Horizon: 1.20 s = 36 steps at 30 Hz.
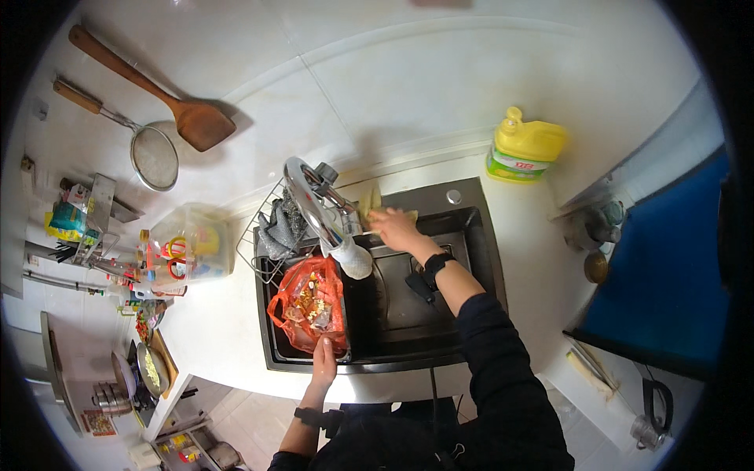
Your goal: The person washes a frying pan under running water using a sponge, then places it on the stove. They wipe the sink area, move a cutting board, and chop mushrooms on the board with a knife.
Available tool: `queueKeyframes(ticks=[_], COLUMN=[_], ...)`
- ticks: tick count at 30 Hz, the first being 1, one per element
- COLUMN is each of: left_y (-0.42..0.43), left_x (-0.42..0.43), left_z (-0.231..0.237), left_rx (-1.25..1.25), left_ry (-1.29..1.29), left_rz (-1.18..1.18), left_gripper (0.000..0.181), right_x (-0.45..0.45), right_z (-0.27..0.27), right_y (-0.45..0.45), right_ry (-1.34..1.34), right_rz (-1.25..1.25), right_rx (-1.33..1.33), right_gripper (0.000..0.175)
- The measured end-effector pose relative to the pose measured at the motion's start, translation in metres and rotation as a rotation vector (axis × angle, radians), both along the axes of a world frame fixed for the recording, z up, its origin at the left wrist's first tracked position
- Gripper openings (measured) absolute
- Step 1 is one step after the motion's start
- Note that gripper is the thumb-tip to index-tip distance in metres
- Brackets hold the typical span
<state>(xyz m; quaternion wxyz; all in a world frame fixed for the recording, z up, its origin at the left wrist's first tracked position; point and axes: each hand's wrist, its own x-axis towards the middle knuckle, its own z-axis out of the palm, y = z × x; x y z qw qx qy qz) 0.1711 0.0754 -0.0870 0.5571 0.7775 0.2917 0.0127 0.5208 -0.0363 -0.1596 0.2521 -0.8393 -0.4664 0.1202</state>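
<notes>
My right hand presses on a yellowish cloth at the back ledge of the black sink, right of the chrome faucet. Its fingers are blurred. My left hand is at the front rim of the small left basin, its fingers touching the edge of a red plastic bag. That bag lies spread in the basin with food scraps inside. White fabric wraps the faucet's spout end. Behind the bag, grey cloths rest in a wire rack.
A yellow pump bottle of detergent stands at the back right of the white counter. To the left is a clear plastic bin. A wooden spatula and a strainer hang on the wall. A pan stands at the far left.
</notes>
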Motion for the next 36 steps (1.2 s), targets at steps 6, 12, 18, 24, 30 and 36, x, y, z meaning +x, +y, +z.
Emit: queueKeyframes(ticks=[6, 12, 18, 24, 30, 36], left_y=[-0.003, -0.012, -0.032, -0.036, -0.029, -0.010], left_x=[0.021, 0.051, 0.066, 0.064, 0.044, 0.010], left_z=[0.011, -0.003, -0.005, -0.001, -0.001, 0.001], left_rx=[-0.162, -0.098, -0.071, -0.099, -0.098, -0.102], left_ry=[0.068, -0.066, -0.083, -0.023, -0.084, 0.025], left_rz=[-0.071, -0.232, -0.309, -0.346, -0.273, -0.153], left_gripper=[0.050, 0.055, 0.058, 0.052, 0.053, 0.051], right_x=[-0.089, -0.161, -0.256, -0.186, -0.056, 0.027], right_z=[0.028, 0.094, 0.081, 0.009, 0.017, 0.026], right_y=[-0.065, -0.222, -0.351, -0.337, -0.270, -0.215], right_ry=[0.173, 0.142, -0.111, -0.039, 0.085, 0.101], right_rz=[0.051, -0.470, -1.343, -1.579, -1.345, -0.986], right_rx=[0.278, 0.607, 0.270, -0.153, -0.075, -0.067], right_gripper=[0.041, 0.046, 0.052, 0.063, 0.062, 0.057])
